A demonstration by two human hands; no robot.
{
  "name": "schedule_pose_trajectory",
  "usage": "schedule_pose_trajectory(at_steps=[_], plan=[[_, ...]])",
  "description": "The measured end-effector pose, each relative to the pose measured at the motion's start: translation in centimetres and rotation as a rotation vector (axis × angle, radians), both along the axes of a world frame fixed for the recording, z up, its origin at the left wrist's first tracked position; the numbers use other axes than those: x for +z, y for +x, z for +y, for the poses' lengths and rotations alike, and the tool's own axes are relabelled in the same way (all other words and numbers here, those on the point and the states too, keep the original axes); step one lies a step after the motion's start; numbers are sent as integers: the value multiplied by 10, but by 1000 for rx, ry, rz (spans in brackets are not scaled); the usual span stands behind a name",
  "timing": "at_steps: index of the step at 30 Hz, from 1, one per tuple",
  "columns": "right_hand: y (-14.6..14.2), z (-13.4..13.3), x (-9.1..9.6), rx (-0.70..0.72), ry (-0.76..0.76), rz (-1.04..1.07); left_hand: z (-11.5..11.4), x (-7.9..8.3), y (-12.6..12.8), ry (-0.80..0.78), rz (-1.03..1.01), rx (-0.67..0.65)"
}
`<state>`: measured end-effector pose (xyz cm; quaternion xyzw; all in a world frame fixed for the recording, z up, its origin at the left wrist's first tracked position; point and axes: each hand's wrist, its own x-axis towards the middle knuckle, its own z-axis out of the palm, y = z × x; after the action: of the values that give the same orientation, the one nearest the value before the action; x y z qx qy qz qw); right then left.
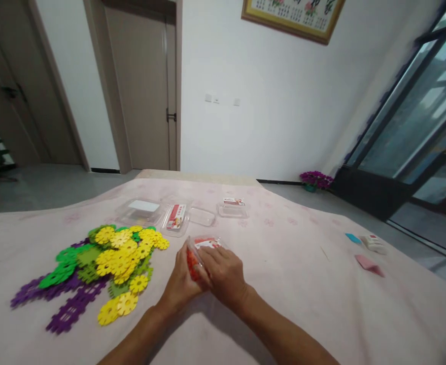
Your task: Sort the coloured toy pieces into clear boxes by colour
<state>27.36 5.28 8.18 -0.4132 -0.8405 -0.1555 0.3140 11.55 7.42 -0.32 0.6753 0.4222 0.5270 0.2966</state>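
A clear plastic clamshell box [193, 263] with red-orange contents and a white-and-red label is between my hands, tilted above the tablecloth. My left hand [182, 279] is wrapped round its left side. My right hand [225, 271] closes over its top and right side, covering much of it. What the red contents are cannot be made out clearly. Left of my hands lies a heap of plastic snowflake discs: yellow discs [122, 258], green discs [65, 266] and purple discs [70, 309].
Behind the held box lie a clear container with a white label [142, 206], a container with a red label [176, 217], and more clear trays [201, 216]. At the right are a pink piece [369, 265], a blue piece [353, 238] and a small white packet [373, 244].
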Motion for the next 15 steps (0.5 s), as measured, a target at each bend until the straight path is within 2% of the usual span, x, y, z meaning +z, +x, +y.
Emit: schedule_pose_trajectory(at_steps=[3, 7, 15], plan=[[-20, -7, 9, 86, -148, 10, -8, 13, -21, -26, 35, 102], [-23, -9, 20, 176, -301, -64, -12, 20, -37, -68, 51, 163], [-21, -10, 37, 203, -318, -324, -9, 27, -33, -53, 2, 187]])
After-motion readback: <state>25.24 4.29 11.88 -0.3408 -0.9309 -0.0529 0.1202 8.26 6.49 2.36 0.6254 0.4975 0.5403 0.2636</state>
